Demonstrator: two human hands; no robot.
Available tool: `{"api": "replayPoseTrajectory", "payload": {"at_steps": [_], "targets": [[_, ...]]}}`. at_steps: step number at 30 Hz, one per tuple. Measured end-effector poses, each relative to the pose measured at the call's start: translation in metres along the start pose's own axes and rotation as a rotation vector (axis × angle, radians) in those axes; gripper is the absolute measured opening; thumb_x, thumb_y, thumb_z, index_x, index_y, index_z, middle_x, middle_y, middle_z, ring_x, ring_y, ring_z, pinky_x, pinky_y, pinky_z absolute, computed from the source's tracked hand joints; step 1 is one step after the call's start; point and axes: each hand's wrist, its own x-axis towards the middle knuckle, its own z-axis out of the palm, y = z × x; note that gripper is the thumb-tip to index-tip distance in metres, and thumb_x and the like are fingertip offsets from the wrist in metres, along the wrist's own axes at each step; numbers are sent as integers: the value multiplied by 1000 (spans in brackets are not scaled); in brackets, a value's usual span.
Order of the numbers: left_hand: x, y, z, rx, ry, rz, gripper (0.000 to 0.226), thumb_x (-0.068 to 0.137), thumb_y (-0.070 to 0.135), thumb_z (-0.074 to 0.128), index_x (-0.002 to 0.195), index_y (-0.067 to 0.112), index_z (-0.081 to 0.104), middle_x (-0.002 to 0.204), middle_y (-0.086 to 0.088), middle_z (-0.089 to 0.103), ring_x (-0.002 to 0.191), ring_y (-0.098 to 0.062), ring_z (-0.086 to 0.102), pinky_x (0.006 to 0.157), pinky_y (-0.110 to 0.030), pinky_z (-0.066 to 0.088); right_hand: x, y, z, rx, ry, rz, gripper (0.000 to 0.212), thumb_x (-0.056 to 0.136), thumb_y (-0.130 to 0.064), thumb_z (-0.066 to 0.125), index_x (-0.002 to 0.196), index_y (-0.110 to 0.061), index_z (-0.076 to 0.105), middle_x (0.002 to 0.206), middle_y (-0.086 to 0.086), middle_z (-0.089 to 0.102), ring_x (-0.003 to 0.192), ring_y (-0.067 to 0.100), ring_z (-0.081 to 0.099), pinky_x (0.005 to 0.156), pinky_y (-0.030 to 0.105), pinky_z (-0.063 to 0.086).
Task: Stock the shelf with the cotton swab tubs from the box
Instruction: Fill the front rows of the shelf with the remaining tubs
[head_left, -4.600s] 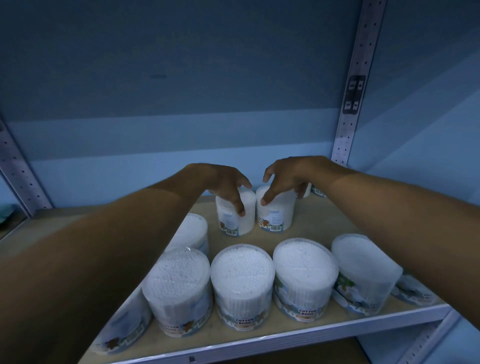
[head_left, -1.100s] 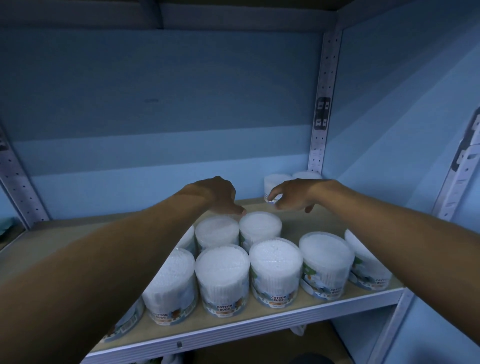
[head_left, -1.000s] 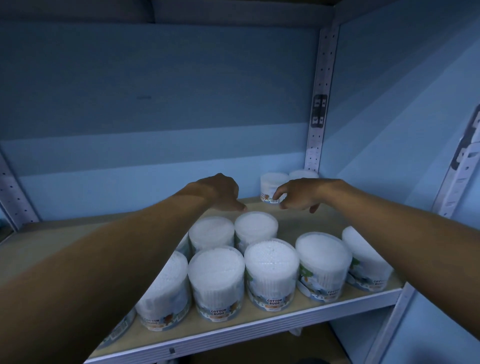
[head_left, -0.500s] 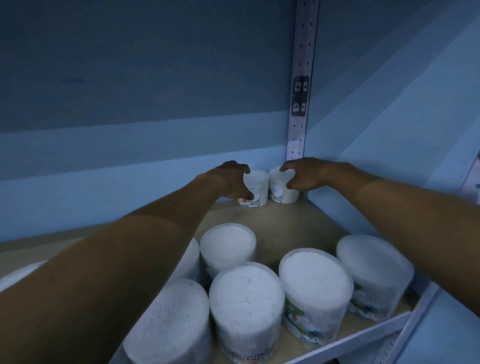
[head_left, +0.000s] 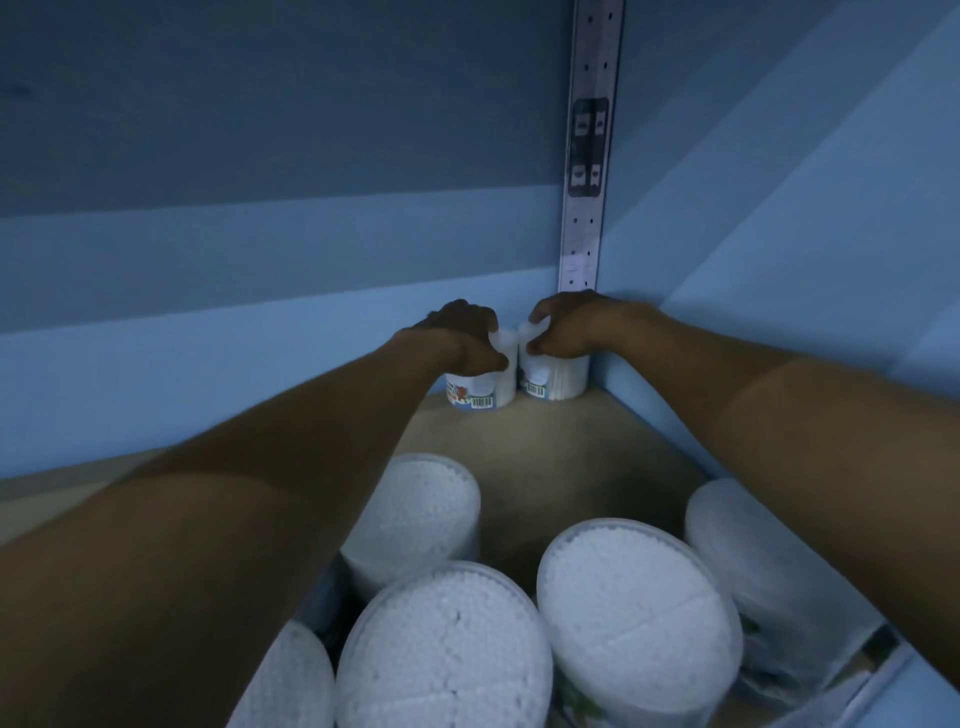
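At back rt corner, hands (head_left: 511, 338) each gripping own tub, L tub (head_left: 480, 397) & R tub (head_left: 558, 382) touching.

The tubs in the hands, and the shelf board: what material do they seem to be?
Left tub and right tub: probably clear glossy plastic, since the white swabs show through. Shelf board: likely matte chipboard or wood, tan and speckled.

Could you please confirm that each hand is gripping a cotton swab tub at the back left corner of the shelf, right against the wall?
Not quite: the corner is wrong. The head view shows the left hand and right hand each gripping a cotton swab tub, the left tub and right tub, at the back right corner of the shelf, beside the perforated upright, against the wall.
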Motion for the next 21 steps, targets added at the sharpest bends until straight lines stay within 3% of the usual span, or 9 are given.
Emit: {"api": "replayPoseTrajectory", "payload": {"at_steps": [7,14,21], "targets": [[-4,4,-2,2,27,-10,57,84,46,68,135,26,51,144,-3,47,131,-24,45,105,-36,41,-11,-7,-6,-12,18,14,62,91,-42,69,144,-15,53,144,8,53,126,26,55,98,34,53],[-28,9,-10,8,-16,-7,57,83,50,69,134,30,53,147,1,44,130,-22,46,101,-31,42,-44,-9,-12,-83,-43,-33,56,98,-41,59,148,-15,49,148,10,47,130,27,51,98,32,49],[-57,20,-18,54,-55,15,60,83,50,67,137,29,54,148,2,44,130,-21,46,101,-31,42,-80,-9,-15,7,-46,-45,56,94,-34,66,146,-19,53,149,5,49,131,25,50,98,30,49]]}}
